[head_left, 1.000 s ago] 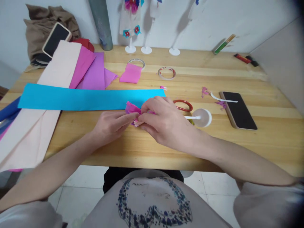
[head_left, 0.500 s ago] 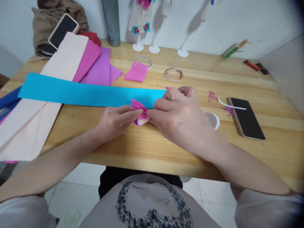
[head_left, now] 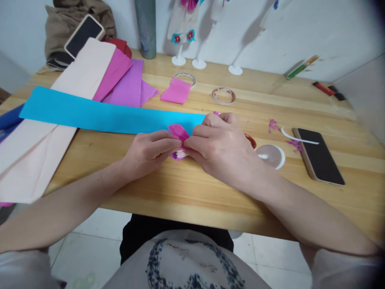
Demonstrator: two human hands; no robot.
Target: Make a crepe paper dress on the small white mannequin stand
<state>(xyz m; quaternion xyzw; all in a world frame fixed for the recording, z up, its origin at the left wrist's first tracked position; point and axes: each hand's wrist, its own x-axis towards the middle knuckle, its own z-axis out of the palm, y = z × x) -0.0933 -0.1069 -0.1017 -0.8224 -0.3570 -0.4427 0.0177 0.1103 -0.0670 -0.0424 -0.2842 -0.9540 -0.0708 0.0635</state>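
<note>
Between my two hands is a small pleated bundle of pink, purple and pale crepe paper (head_left: 179, 131), gathered at its middle. My left hand (head_left: 152, 150) pinches its left side between thumb and forefinger. From the right, my right hand (head_left: 215, 142) pinches the same bundle, its fingers curled and partly hiding it. A long bright blue paper strip (head_left: 117, 116) lies just behind the bundle, its right end running under my right hand. Part of a red curved handle (head_left: 250, 141) shows beside that hand.
Pale and purple crepe sheets (head_left: 87, 68) are piled at the left. A pink paper square (head_left: 177, 90) overlaps one tape roll; another tape roll (head_left: 224, 96) lies behind my right hand. To the right are a clear disc with white rim (head_left: 272, 156), a phone (head_left: 320, 156) and paper scraps.
Both hands stay pinched on the bundle, with slight finger movement. The view has shifted a little, and the red handle and more of the clear disc now show beside my right hand.
</note>
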